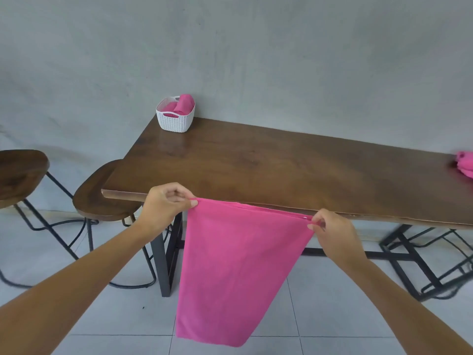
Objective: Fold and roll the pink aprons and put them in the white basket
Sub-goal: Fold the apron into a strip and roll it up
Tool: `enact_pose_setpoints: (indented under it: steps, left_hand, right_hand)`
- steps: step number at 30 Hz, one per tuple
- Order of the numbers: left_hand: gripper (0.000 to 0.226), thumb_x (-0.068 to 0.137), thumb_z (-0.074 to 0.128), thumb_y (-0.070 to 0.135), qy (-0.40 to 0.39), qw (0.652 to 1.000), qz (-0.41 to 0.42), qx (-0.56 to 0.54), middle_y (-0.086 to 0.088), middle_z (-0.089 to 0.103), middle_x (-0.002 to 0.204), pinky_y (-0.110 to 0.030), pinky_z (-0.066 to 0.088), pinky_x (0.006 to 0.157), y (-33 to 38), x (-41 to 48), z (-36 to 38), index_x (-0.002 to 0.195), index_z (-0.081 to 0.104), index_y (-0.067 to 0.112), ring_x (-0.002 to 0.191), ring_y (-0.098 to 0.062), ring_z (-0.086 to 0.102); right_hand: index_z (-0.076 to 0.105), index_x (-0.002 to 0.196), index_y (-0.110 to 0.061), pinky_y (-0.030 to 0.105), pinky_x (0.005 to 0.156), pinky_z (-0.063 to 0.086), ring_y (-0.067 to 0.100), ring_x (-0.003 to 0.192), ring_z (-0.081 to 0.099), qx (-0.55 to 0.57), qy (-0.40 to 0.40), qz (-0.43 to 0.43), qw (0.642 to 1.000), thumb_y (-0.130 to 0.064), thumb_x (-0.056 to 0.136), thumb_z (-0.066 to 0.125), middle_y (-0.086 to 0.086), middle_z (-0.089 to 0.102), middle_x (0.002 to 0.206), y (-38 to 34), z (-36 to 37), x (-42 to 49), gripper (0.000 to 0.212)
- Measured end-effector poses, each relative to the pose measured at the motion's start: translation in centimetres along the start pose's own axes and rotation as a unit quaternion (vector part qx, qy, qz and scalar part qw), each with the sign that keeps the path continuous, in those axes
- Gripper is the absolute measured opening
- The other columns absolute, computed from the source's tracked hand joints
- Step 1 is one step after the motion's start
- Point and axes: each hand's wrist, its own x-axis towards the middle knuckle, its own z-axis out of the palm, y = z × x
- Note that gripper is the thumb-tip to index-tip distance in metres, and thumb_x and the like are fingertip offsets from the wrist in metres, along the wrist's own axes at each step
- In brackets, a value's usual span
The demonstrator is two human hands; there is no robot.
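A pink apron (235, 265) hangs flat in the air in front of the table's near edge, its lower end down toward the floor. My left hand (166, 203) pinches its top left corner. My right hand (330, 231) pinches its top right corner, slightly lower. The white basket (174, 121) stands at the far left corner of the wooden table (268, 167), against the wall, with rolled pink aprons (183, 105) inside. More pink aprons (464, 163) lie bunched at the table's right edge of view.
Two wooden stools (102, 193) with black metal legs stand left of the table, one tucked under its corner. Black metal frames (435, 262) stand under the table on the right. The floor is pale tile, the wall grey.
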Motion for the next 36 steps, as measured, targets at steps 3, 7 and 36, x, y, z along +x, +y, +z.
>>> enact_pose_setpoints:
  steps: [3,7,36]
  left_hand:
    - [0.014,0.076,0.085,-0.001,0.004,1.000,-0.014,0.014,-0.010,0.076,0.084,-0.029,0.058,0.078,-1.0,0.0,1.3,0.082,0.072,0.001,0.080,-0.026,0.073]
    - [0.015,0.076,0.086,0.000,0.012,0.999,-0.032,0.036,-0.008,0.075,0.082,-0.024,0.057,0.073,-2.3,0.5,2.9,0.078,0.072,0.003,0.075,-0.021,0.072]
    - [0.019,0.083,0.082,0.014,0.172,0.945,-0.196,0.199,0.007,0.070,0.083,-0.044,0.058,0.078,-8.2,16.0,19.8,0.084,0.065,0.022,0.090,-0.022,0.066]
  right_hand:
    - [0.060,0.084,-0.018,0.019,0.062,0.039,0.005,0.076,0.057,0.038,-0.009,0.025,0.999,-0.017,0.095,0.068,-0.009,0.064,0.079,1.2,1.2,0.3,0.013]
    - [0.055,0.092,-0.025,0.029,0.061,0.044,0.010,0.075,0.061,0.058,-0.037,0.036,0.997,-0.019,0.097,0.063,-0.009,0.067,0.081,2.9,2.8,1.3,0.011]
    - [0.067,0.084,-0.027,0.038,0.088,0.034,0.027,0.105,0.051,0.146,-0.013,0.143,0.979,-0.027,0.097,0.064,-0.009,0.061,0.085,16.4,9.2,20.2,0.013]
